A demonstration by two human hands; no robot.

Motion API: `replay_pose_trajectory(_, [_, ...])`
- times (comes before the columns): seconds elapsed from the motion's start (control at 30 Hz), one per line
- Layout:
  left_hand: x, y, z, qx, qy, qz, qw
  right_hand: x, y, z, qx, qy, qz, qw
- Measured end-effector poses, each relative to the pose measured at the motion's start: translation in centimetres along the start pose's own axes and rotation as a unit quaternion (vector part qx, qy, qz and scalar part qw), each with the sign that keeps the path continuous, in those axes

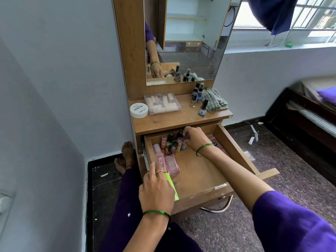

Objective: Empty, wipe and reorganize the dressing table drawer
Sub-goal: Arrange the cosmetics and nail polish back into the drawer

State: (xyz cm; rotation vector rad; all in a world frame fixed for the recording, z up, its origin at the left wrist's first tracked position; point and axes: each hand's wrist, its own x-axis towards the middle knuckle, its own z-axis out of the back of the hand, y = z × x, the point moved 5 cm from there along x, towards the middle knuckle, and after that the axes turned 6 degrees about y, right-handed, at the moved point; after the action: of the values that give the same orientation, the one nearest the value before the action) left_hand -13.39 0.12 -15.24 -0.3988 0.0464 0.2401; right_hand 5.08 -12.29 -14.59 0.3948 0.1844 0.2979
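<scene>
While the drawer (236, 148) stood pulled fully out of the dressing table (181, 119), the left hand (156, 190) lay nearest the camera at its front left corner, fingers curled round a green tube (172, 186) lying inside. Just beyond the tube lay two pink bottles (169, 163) flat against the left wall. Farther back, the right hand (195, 138) reached across the drawer and pinched one of the small nail polish bottles (172, 141) clustered upright in the back left corner; which one it held could not be told. The hands were well apart. On the tabletop above sat a white round tub (138, 110), a clear plastic box (162, 103), several dark-capped bottles (198, 96) and a crumpled checked cloth (215, 100) beside them. Behind these rose the mirror (190, 42).
</scene>
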Motion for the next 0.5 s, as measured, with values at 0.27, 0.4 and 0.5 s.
replay_pose_trajectory(0.27, [-0.1, 0.02, 0.09, -0.001, 0.005, 0.001, 1.0, -0.27, -0.05, 0.06, 0.01, 0.004, -0.001, 1.0])
replay_pose_trajectory(0.4, [-0.12, -0.04, 0.2, -0.002, 0.004, 0.002, 1.0, -0.44, -0.24, 0.11, 0.009, -0.001, -0.002, 1.0])
replay_pose_trajectory(0.5, [-0.11, 0.0, 0.18, -0.003, 0.006, 0.002, 1.0, -0.67, -0.55, 0.19, 0.003, 0.003, -0.009, 1.0])
